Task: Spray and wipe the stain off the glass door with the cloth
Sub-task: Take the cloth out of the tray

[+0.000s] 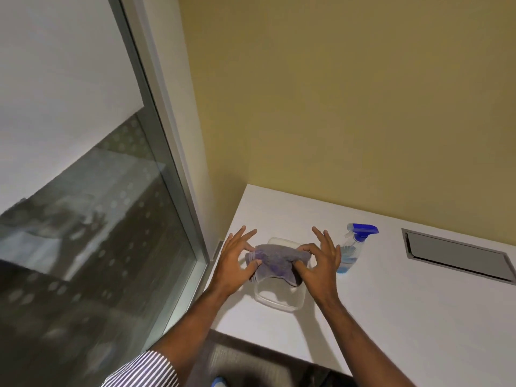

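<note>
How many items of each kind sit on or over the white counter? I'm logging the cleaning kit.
Cloth: 1, pinched between left hand and right hand
Clear tub: 1
Spray bottle: 1
Total: 3

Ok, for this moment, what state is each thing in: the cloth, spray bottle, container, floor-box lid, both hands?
cloth: bunched, held over the container by both hands
spray bottle: upright on the white surface, untouched
clear container: open, under the cloth
metal hatch: shut
left hand: pinching the cloth
right hand: pinching the cloth
</note>
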Motion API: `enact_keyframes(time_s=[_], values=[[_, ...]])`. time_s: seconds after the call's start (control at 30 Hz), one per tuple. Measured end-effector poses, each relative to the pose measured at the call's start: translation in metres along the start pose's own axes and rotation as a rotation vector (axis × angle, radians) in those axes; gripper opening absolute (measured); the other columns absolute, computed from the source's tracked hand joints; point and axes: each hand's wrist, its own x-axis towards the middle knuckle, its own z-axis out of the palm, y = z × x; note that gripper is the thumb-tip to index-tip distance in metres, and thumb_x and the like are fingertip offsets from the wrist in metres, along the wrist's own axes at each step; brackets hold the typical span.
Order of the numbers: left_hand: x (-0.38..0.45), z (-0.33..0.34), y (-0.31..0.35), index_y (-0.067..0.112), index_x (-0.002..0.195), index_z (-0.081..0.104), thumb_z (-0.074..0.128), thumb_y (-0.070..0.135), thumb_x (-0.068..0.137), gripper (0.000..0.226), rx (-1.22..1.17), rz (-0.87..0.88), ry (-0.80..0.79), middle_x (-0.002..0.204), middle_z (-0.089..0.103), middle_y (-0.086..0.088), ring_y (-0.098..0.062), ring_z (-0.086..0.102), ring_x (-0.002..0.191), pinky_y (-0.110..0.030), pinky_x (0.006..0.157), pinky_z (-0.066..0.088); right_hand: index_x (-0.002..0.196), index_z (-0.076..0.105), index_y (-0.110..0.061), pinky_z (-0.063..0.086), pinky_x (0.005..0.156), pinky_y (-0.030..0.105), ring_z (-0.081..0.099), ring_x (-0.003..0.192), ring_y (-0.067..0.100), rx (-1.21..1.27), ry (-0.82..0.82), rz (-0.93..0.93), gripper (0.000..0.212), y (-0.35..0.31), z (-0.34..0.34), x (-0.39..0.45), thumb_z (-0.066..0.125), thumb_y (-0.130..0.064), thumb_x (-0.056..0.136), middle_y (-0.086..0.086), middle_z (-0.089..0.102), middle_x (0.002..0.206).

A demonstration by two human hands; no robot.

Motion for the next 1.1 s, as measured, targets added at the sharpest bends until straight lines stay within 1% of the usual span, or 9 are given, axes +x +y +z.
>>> enact_keyframes(time_s=[0.17, 0.27, 0.43, 0.5, 0.6, 0.7, 0.93, 1.03, 1.1], values=[[-0.008, -0.026, 0.041, 0.020, 0.094, 0.062, 0.077, 0.019, 0.084, 0.018, -0.082, 0.033, 0.174, 0.133, 0.069, 0.011, -0.011, 0.036, 0.150, -0.053, 0.128, 0.015, 0.089, 0.067, -0.032, 0.002, 0.128, 0.054, 0.024, 0.156, 0.008, 0.166, -0.033, -0.128, 0.016, -0.038, -0.017, 0.012, 0.070, -0.021, 0.078, -0.010, 0.048, 0.157], [-0.014, -0.044, 0.069, 0.015, 0.092, 0.063, 0.079, 0.005, 0.082, 0.022, -0.085, 0.071, 0.261, 0.125, 0.073, 0.007, -0.012, 0.042, 0.147, -0.053, 0.128, 0.016, 0.091, 0.070, -0.027, 0.003, 0.128, 0.057, 0.028, 0.154, 0.005, 0.262, -0.057, -0.208, 0.018, -0.061, -0.028, 0.018, 0.072, -0.016, 0.077, -0.013, 0.051, 0.154], [-0.038, -0.081, 0.102, 0.032, 0.097, 0.062, 0.078, 0.017, 0.081, 0.028, -0.003, 0.111, 0.417, 0.122, 0.075, -0.002, -0.020, 0.048, 0.144, -0.059, 0.124, 0.022, 0.091, 0.072, -0.021, 0.004, 0.129, 0.056, 0.028, 0.155, 0.005, 0.361, -0.099, -0.351, 0.022, -0.104, -0.035, 0.020, 0.076, -0.004, 0.078, -0.016, 0.054, 0.151], [-0.051, -0.095, 0.114, 0.022, 0.094, 0.064, 0.079, 0.010, 0.079, 0.025, 0.033, 0.159, 0.470, 0.119, 0.076, -0.004, -0.020, 0.051, 0.142, -0.058, 0.125, 0.021, 0.091, 0.072, -0.023, 0.004, 0.130, 0.052, 0.028, 0.155, 0.007, 0.411, -0.126, -0.417, 0.034, -0.120, -0.034, 0.018, 0.078, 0.007, 0.078, -0.014, 0.055, 0.150], [-0.073, -0.114, 0.134, 0.005, 0.090, 0.065, 0.076, 0.001, 0.076, 0.018, 0.080, 0.202, 0.568, 0.112, 0.078, -0.002, -0.020, 0.057, 0.137, -0.053, 0.128, 0.019, 0.096, 0.073, -0.024, 0.018, 0.129, 0.053, 0.040, 0.150, 0.010, 0.541, -0.202, -0.471, 0.044, -0.146, -0.026, 0.012, 0.075, 0.016, 0.079, -0.007, 0.064, 0.143], [-0.099, -0.130, 0.148, 0.006, 0.091, 0.066, 0.072, 0.001, 0.076, 0.016, 0.125, 0.222, 0.688, 0.109, 0.078, -0.006, -0.022, 0.063, 0.129, -0.050, 0.126, 0.027, 0.101, 0.075, -0.011, 0.040, 0.118, 0.059, 0.060, 0.134, 0.014, 0.721, -0.295, -0.461, 0.044, -0.170, -0.015, -0.001, 0.067, 0.026, 0.078, -0.004, 0.076, 0.124], [-0.168, -0.164, 0.185, 0.014, 0.100, 0.071, 0.074, -0.015, 0.070, 0.042, 0.238, 0.213, 0.967, 0.111, 0.077, 0.008, -0.017, 0.076, 0.105, -0.039, 0.114, 0.047, 0.103, 0.075, -0.015, 0.051, 0.109, 0.052, 0.071, 0.119, 0.025, 0.958, -0.462, -0.520, 0.058, -0.228, 0.014, -0.038, 0.059, 0.034, 0.077, 0.003, 0.077, 0.117], [-0.205, -0.178, 0.199, 0.015, 0.101, 0.071, 0.079, -0.010, 0.071, 0.041, 0.308, 0.172, 1.080, 0.111, 0.076, 0.016, -0.017, 0.073, 0.111, -0.041, 0.110, 0.051, 0.105, 0.076, -0.016, 0.053, 0.108, 0.051, 0.071, 0.118, 0.027, 1.029, -0.532, -0.584, 0.059, -0.254, 0.024, -0.058, 0.061, 0.033, 0.078, 0.004, 0.078, 0.116], [-0.228, -0.187, 0.211, 0.015, 0.103, 0.070, 0.077, -0.011, 0.070, 0.043, 0.356, 0.171, 1.128, 0.113, 0.074, 0.025, -0.010, 0.071, 0.115, -0.035, 0.110, 0.050, 0.106, 0.076, -0.016, 0.053, 0.108, 0.051, 0.071, 0.118, 0.028, 1.085, -0.599, -0.609, 0.058, -0.272, 0.031, -0.074, 0.062, 0.033, 0.078, 0.005, 0.078, 0.116]])
